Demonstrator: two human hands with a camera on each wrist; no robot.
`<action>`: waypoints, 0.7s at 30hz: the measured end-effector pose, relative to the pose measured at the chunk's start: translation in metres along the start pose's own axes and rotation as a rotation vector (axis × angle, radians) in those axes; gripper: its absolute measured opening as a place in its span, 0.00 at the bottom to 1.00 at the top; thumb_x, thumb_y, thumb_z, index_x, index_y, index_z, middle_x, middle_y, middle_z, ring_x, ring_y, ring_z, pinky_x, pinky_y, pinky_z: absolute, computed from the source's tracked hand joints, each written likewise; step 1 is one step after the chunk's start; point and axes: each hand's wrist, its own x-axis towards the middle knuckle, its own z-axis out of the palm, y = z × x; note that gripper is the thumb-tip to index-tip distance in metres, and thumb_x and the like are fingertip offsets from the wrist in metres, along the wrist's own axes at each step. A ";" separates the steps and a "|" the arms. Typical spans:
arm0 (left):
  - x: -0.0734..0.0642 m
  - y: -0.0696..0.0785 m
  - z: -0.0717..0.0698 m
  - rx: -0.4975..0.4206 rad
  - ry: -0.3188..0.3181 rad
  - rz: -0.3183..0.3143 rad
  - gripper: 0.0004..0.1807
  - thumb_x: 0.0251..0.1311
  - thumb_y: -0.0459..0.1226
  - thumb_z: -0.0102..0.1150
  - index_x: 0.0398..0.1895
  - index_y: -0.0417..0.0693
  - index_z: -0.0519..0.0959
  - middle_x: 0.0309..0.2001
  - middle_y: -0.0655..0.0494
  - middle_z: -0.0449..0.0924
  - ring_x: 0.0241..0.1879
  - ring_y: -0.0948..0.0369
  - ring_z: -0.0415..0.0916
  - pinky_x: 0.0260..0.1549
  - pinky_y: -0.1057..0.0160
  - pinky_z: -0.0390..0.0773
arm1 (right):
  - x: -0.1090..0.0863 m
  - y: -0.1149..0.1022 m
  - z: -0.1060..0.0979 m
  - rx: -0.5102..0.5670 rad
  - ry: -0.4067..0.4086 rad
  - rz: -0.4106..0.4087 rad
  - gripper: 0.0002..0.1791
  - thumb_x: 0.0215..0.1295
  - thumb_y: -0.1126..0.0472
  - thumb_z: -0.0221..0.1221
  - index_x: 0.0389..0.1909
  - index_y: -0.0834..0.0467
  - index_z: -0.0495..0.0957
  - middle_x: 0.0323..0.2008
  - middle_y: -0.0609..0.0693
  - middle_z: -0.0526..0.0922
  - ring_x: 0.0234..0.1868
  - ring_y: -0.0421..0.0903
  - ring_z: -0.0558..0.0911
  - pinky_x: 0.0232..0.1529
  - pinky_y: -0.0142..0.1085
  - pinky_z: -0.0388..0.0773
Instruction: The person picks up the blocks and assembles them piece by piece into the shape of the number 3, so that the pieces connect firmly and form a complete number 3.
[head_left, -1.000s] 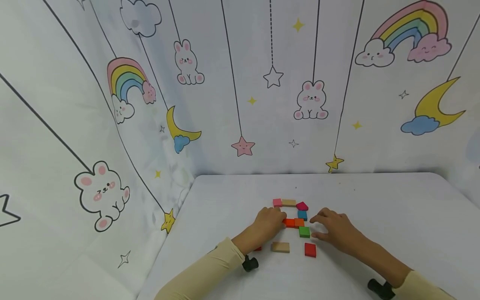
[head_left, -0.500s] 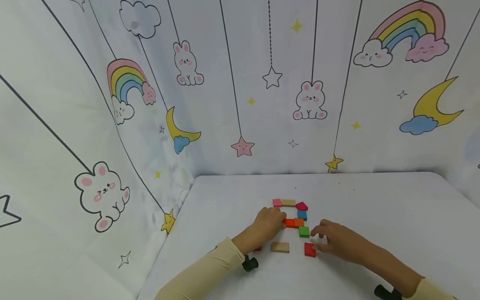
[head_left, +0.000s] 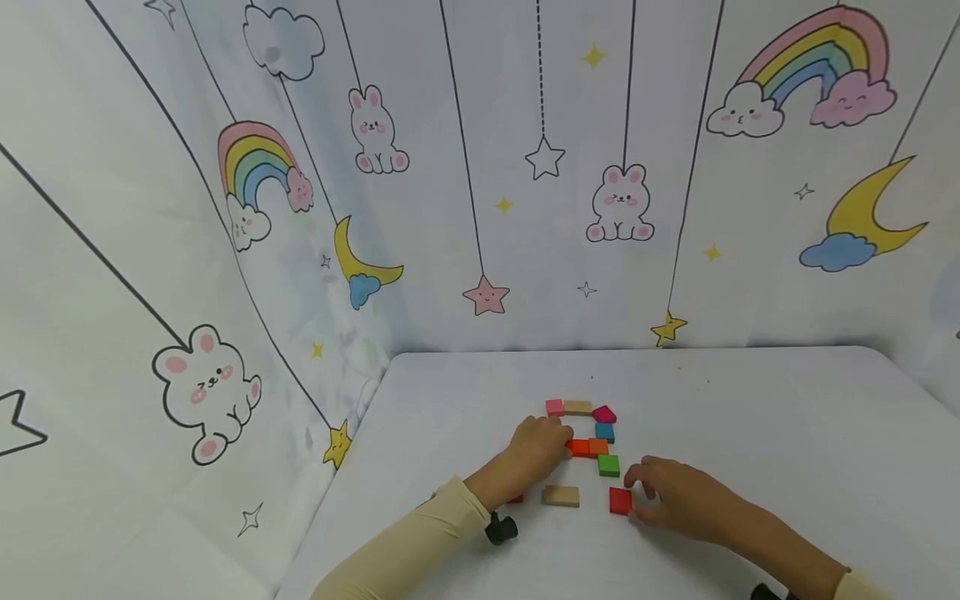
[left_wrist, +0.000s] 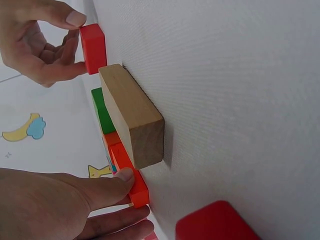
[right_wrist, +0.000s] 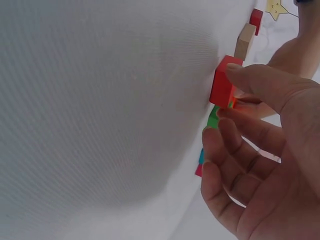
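Note:
In the head view my left hand [head_left: 536, 450] is at the left end of an orange-red block [head_left: 578, 447]. Its thumb lies on that block [left_wrist: 135, 185] in the left wrist view, with fingers at the far side. An orange block [head_left: 597, 447] adjoins it on the right. My right hand [head_left: 686, 497] holds the right side of a red block [head_left: 620, 501], thumb at the near corner and forefinger at the far one. The right wrist view shows the thumb against this red block [right_wrist: 223, 85], other fingers loosely curled. A green block [head_left: 609, 465] lies just beyond it.
A wooden block [head_left: 561, 496] lies left of the red one; another red block [left_wrist: 215, 225] is partly hidden by my left arm. Farther back are a blue block [head_left: 604, 432], a crimson pentagonal block [head_left: 604, 413], a second wooden block [head_left: 577, 407] and a pink block [head_left: 554, 407].
My right hand has come nearer, from beside the green block to the red block, which now sits slightly straighter. The left hand has stayed in place.

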 end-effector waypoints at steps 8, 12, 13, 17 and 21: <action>0.000 0.000 0.000 -0.001 0.002 -0.003 0.16 0.67 0.51 0.71 0.53 0.60 0.88 0.40 0.62 0.86 0.35 0.65 0.77 0.38 0.69 0.79 | 0.003 0.000 0.004 -0.009 0.006 -0.002 0.16 0.56 0.51 0.78 0.42 0.43 0.83 0.31 0.39 0.75 0.32 0.38 0.75 0.34 0.32 0.80; 0.000 0.000 0.000 -0.004 0.004 -0.003 0.16 0.66 0.51 0.71 0.53 0.59 0.88 0.39 0.62 0.86 0.35 0.65 0.77 0.38 0.69 0.79 | 0.003 0.000 0.005 -0.008 0.012 0.007 0.16 0.55 0.51 0.78 0.42 0.43 0.83 0.31 0.40 0.75 0.32 0.38 0.75 0.34 0.32 0.80; -0.001 0.000 0.000 -0.002 0.004 -0.001 0.16 0.67 0.51 0.71 0.53 0.59 0.88 0.39 0.62 0.86 0.35 0.65 0.77 0.38 0.69 0.79 | 0.004 0.000 0.005 -0.009 0.014 0.009 0.17 0.55 0.51 0.78 0.42 0.43 0.83 0.31 0.40 0.76 0.32 0.38 0.75 0.34 0.32 0.81; -0.001 0.000 0.000 0.007 0.010 0.007 0.16 0.67 0.52 0.71 0.53 0.59 0.88 0.39 0.62 0.86 0.35 0.65 0.77 0.37 0.70 0.78 | 0.004 -0.002 0.005 -0.013 0.026 0.020 0.17 0.54 0.51 0.79 0.41 0.45 0.83 0.30 0.40 0.76 0.32 0.38 0.75 0.34 0.32 0.81; -0.002 0.000 -0.001 0.011 0.012 0.008 0.16 0.67 0.52 0.70 0.53 0.59 0.88 0.39 0.62 0.86 0.34 0.66 0.77 0.37 0.70 0.78 | 0.004 -0.004 0.005 -0.016 0.035 0.039 0.17 0.53 0.50 0.79 0.40 0.46 0.83 0.29 0.40 0.75 0.31 0.38 0.74 0.33 0.31 0.79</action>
